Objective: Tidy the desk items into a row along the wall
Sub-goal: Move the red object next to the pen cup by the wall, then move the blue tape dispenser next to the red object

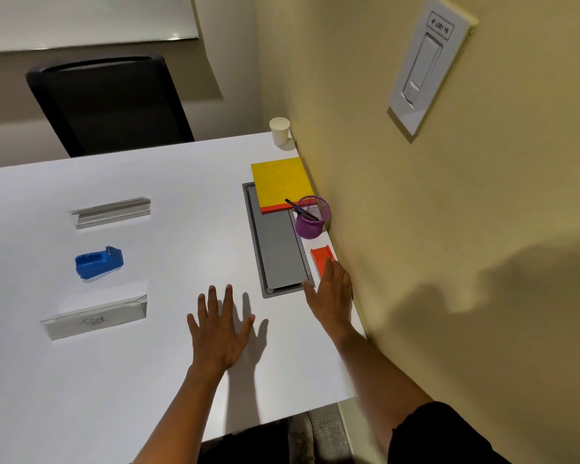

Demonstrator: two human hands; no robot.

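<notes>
Desk items split into two groups on the white desk: a row along the yellow wall at 3 o'clock, and three stragglers far out at 9 o'clock. Along the wall, from 12 o'clock toward the person, stand the white paper cup, the yellow pad, the purple mesh pen cup and the orange block, its long axis running with the wall. The right hand lies flat with straight fingers, its fingertips touching the near end of that block, gripping nothing; it looks like a nudge into line rather than a hold. The left hand is spread wide and flat over the desk near the middle, holding nothing. What remains, as I judge it, is the blue tape dispenser, the upper clear name stand and the lower clear name stand, all lying at 9 to 10 o'clock from the left hand, well apart from the wall. Each stand's long axis runs left to right, crosswise to the row, so each probably needs turning as well as carrying. The left hand is plainly the nearer one, and the free stretch of wall is at 5 o'clock, beside the right wrist
</notes>
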